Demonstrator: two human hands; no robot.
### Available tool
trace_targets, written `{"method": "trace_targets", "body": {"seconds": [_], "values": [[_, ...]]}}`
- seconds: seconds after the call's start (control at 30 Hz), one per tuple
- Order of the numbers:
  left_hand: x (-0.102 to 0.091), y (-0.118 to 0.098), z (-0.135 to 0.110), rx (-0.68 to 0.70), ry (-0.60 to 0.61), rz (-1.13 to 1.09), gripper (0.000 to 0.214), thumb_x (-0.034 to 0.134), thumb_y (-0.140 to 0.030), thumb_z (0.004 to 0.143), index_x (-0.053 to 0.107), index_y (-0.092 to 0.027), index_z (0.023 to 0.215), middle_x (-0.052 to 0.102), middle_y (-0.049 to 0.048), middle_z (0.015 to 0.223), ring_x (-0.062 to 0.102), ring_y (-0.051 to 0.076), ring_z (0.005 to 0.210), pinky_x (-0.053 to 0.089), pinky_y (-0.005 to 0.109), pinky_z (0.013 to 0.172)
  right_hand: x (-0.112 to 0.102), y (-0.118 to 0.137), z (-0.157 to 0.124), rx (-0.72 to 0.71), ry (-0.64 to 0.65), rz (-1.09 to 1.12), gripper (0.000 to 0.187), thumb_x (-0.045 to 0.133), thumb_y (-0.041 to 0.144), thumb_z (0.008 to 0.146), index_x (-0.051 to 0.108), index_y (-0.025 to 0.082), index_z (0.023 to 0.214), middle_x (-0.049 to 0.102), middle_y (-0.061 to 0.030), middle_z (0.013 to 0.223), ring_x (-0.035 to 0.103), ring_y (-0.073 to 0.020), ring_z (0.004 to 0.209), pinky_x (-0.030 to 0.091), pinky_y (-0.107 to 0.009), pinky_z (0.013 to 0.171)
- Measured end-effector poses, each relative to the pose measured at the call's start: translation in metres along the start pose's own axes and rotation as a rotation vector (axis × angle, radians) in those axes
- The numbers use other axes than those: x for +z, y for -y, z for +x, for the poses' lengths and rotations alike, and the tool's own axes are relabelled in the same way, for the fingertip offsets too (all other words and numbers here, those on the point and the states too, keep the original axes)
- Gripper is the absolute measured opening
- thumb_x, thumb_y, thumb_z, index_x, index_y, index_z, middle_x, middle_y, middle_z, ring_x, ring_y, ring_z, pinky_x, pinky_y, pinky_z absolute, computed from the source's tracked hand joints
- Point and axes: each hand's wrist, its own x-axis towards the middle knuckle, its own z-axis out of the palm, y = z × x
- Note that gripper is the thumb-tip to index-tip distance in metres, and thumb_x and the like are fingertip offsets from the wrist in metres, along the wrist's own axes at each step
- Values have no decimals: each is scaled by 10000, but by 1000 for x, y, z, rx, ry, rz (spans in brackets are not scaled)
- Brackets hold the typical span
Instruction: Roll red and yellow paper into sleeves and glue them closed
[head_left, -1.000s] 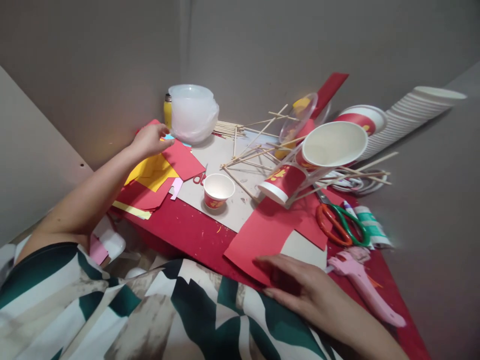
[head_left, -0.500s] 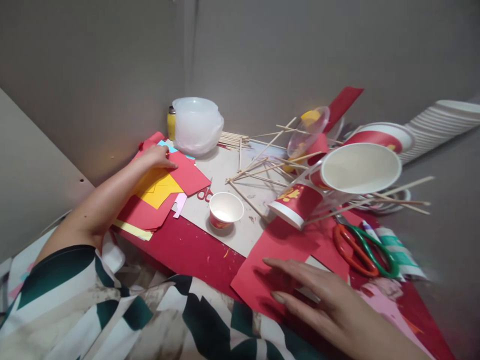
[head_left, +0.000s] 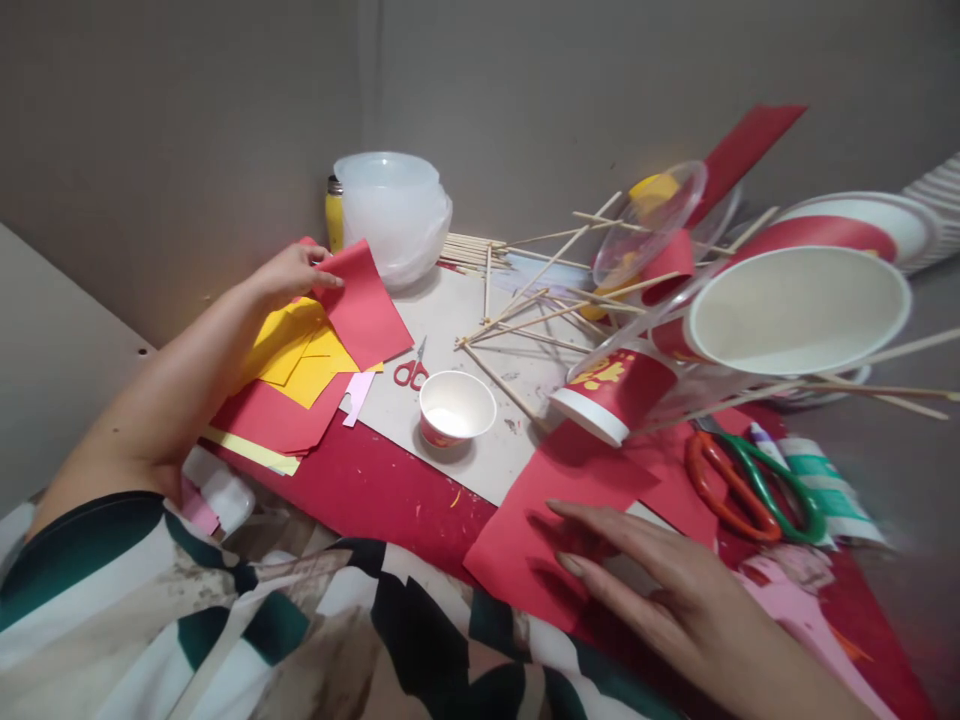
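Red paper sheet [head_left: 369, 312]: it lay slantwise over the paper pile [head_left: 277, 415] at the left of the surface [head_left: 390, 490], its upper end lifted, its lower end over the grey board [head_left: 442, 310].
Left hand [head_left: 298, 272]: I had this grip pinching the sheet at its upper left edge; I could not make out the thumb clearly.
Long axis: from my left grip, the sheet ran rightward and down toward the body, its lower corners pointing near the small scissors [head_left: 411, 375].
Nearer hand: the left was on the sheet itself; the right was well apart, with the small paper cup [head_left: 456, 410] between.
Right hand [head_left: 637, 575]: I had its grip spread, thumb away from the fingers, above a second red sheet [head_left: 536, 515]; whether it touched, I could not tell. It pinched nothing that I could see.
Yellow paper [head_left: 300, 352]: this lay under my left forearm, just beside the raised sheet.
White tub [head_left: 388, 215]: it stood just behind the sheet's upper end.
Large scissors [head_left: 750, 487]: they rested beyond my right hand, untouched.
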Motion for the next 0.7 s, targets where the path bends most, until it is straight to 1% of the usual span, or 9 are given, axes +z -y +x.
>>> {"method": "trace_targets", "body": {"seconds": [0.1,0.2,0.3,0.4,0.47,0.53,0.63,0.67,0.7], "values": [[-9,0,-8,79,-32,-292,348,807,-315,687,649,-182,967,705,39,845,646,226,875,546,464,837,1,-3,0,4,-5,-12,294,597,375,920,712,251,1160,785,-74,1078,768,-229,909,655,-358,779],[-13,-8,-22,194,-49,-439,375,809,-363,702,655,-211,1009,724,-9,821,634,216,912,542,497,921,4,-7,0,-7,-5,-11,295,594,364,921,705,238,1164,787,-74,1064,768,-219,896,652,-349,768],[-13,-28,-41,266,-61,-538,370,816,-334,691,674,-242,1020,753,-37,961,630,205,975,541,440,964,5,-5,1,20,-29,22,289,576,357,931,698,231,1160,790,-76,1032,766,-211,868,645,-360,787],[-9,-55,-61,371,-65,-574,395,780,-285,694,679,-252,1074,738,-51,1105,625,237,1115,532,410,982,2,0,1,109,-114,58,275,583,357,920,707,226,1127,791,-74,980,759,-212,831,639,-354,761],[-5,-74,-75,415,-33,-534,366,714,-299,748,678,-297,1112,706,-59,1212,577,297,1247,552,423,908,0,3,1,188,-216,64,261,599,366,901,723,229,1085,791,-71,954,753,-213,807,632,-335,707],[2,-90,-90,464,-23,-510,328,623,-306,797,693,-289,1116,691,-72,1232,538,345,1302,554,425,832,-2,3,2,245,-315,86,257,627,393,874,739,228,1035,791,-63,906,746,-212,772,624,-334,701],[19,-109,-111,455,33,-511,305,660,-286,771,715,-307,1071,729,-86,1103,594,342,1235,563,401,797,-4,1,1,342,-408,282,329,609,497,882,743,231,1023,784,-60,866,741,-206,728,616,-333,695],[26,-114,-117,477,73,-529,318,709,-275,739,720,-318,1053,739,-79,1055,640,325,1170,579,381,779,-5,0,1,357,-410,382,392,582,555,888,737,237,1057,785,-65,889,745,-210,738,615,-334,694],[35,-117,-123,505,157,-543,364,759,-250,705,720,-326,1059,744,-69,1032,675,307,1109,596,362,770,-5,0,0,349,-395,472,488,544,633,882,724,241,1109,787,-78,934,752,-224,768,617,-343,699]]}}
